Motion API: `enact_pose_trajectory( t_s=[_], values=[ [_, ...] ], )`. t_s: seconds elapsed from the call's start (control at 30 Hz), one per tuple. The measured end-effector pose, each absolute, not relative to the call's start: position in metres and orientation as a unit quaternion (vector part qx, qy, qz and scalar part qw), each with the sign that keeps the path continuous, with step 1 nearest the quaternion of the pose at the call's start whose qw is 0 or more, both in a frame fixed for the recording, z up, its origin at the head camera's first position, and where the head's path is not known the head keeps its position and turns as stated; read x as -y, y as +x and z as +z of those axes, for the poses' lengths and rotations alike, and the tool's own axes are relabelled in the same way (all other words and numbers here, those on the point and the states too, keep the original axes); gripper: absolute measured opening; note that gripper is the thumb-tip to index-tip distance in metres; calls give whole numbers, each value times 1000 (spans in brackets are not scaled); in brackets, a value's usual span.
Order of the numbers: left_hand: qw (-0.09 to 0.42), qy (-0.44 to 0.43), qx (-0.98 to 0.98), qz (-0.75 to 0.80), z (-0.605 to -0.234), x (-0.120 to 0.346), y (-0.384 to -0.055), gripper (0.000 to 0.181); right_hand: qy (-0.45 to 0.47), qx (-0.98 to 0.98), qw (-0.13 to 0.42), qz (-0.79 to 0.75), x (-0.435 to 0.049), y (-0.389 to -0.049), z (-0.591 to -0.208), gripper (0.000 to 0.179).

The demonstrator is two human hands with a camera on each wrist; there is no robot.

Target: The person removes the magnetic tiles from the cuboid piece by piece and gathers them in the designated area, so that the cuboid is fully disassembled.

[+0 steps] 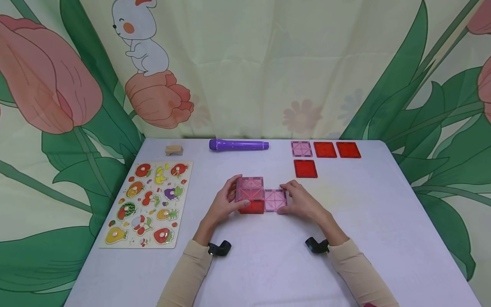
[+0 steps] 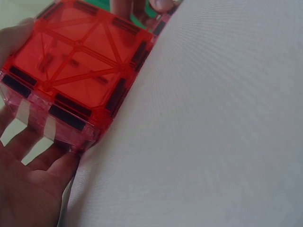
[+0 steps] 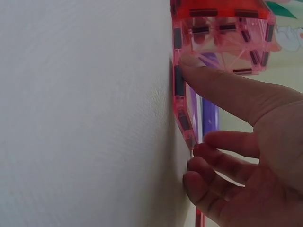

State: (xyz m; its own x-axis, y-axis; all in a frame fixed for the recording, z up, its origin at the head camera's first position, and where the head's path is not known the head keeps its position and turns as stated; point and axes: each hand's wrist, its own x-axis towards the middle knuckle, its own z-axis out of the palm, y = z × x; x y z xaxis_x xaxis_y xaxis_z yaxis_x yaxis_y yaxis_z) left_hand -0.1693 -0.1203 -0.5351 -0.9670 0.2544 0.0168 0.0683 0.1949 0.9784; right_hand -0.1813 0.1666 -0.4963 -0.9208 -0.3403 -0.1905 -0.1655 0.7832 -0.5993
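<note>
Head view: a box of magnetic tiles (image 1: 250,195) stands on the white-covered table (image 1: 268,268), near its middle, with a pink panel on top and a red front panel (image 1: 253,207). A flat pink tile (image 1: 275,200) lies at the box's right side, seemingly touching its lower edge. The left hand (image 1: 221,204) is partly closed around the box, thumb at the front and fingers along the left side. The right hand (image 1: 304,201) is bent at the fingers and pinches the flat pink tile between thumb and fingertips.

The left wrist view shows a pink side panel joined to the red one; the right wrist view shows pink on the box's other side. The box may thus be judged largely assembled, though whether its rear and base are complete cannot be told. The joining of the flat tile appears to be in hand. Unused, well beyond the right hand, lie a spare pink tile (image 1: 301,149) and three red tiles (image 1: 305,169).

Farther out, a purple microphone-shaped object (image 1: 239,145) and a small wooden block (image 1: 174,150) lie along the back edge; a fruit puzzle board (image 1: 132,244) lies at left. A printed curtain (image 1: 245,85) hangs behind.
</note>
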Motion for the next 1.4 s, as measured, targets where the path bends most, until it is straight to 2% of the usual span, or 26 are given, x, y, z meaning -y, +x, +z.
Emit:
enact_pose_trajectory(
  t_s=[0.47,0.83,1.4],
  values=[
    [55,114,-775,619,-535,121,-168,83,-133,-929,139,-316,-166,-177,-496,77],
    [57,111,-776,618,-534,121,-168,83,-108,-916,137,-362,-170,-171,-499,77],
    [59,108,-780,613,-532,120,-166,82,-103,-920,142,-352,-182,-163,-493,70]
  ],
)
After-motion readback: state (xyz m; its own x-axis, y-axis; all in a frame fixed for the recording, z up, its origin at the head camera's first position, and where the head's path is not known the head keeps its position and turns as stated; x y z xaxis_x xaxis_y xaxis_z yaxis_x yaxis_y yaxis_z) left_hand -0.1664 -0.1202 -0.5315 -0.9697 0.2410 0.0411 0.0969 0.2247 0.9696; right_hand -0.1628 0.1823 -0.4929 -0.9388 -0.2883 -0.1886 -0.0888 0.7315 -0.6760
